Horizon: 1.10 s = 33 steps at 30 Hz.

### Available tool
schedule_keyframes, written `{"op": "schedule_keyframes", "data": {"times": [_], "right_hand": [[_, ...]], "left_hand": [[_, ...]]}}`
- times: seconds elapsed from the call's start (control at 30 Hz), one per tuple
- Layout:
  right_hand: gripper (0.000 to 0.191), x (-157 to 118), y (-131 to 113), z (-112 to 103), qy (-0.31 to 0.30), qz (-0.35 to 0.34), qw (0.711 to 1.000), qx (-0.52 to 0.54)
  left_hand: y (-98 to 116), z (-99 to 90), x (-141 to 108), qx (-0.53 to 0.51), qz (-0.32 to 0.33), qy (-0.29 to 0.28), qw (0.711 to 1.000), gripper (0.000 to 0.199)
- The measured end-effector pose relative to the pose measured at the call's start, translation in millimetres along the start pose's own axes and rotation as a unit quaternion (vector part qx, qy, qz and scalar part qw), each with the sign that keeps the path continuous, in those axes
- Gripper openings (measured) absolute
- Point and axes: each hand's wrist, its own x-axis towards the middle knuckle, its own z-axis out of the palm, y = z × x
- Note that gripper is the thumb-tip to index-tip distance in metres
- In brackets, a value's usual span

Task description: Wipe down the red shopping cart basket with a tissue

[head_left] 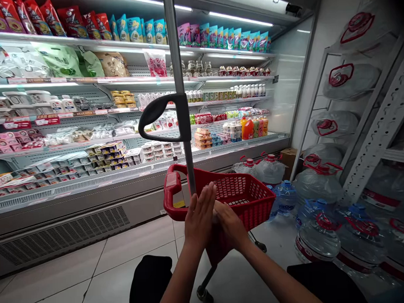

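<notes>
My left hand (200,221) is raised in front of me with its fingers straight and pointing up. My right hand (231,224) presses against its palm, fingers partly bent and partly hidden. A small whitish patch shows between the palms; I cannot make out what it is. Just beyond both hands stands a red plastic shopping trolley (254,214) with a slotted basket. A grey metal pole (176,50) rises at the trolley's near end, topped by a black loop handle (158,120) partway up. Neither hand touches the pole handle.
An open chilled display case (136,179) runs along the back, its shelves full of packets, tubs and bottles. Large water bottles (317,235) crowd the floor at right, with more on a white rack (366,162). My black-clad knees (150,283) show below over pale floor tiles (126,262).
</notes>
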Motion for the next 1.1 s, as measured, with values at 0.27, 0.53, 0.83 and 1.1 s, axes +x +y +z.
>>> {"op": "schedule_keyframes", "data": {"times": [0.27, 0.53, 0.83, 1.1], "right_hand": [[0.056, -71, 118, -53, -0.012, 0.09, 0.983, -0.158], [0.06, -19, 26, 5, -0.006, 0.053, 0.998, -0.031], [0.067, -12, 14, 6, -0.027, 0.006, 1.0, -0.014], [0.057, -114, 122, -88, -0.012, 0.118, 0.975, -0.187]], "left_hand": [[-21, 28.6, -13, 0.024, 0.0, -0.076, 0.997, 0.037], [-31, 30.4, -8, -0.007, -0.005, -0.063, 0.998, 0.039], [-27, 25.4, -9, -0.064, -0.048, -0.05, 0.996, 0.049], [-15, 27.4, -17, -0.052, -0.051, -0.044, 0.996, 0.037]]}}
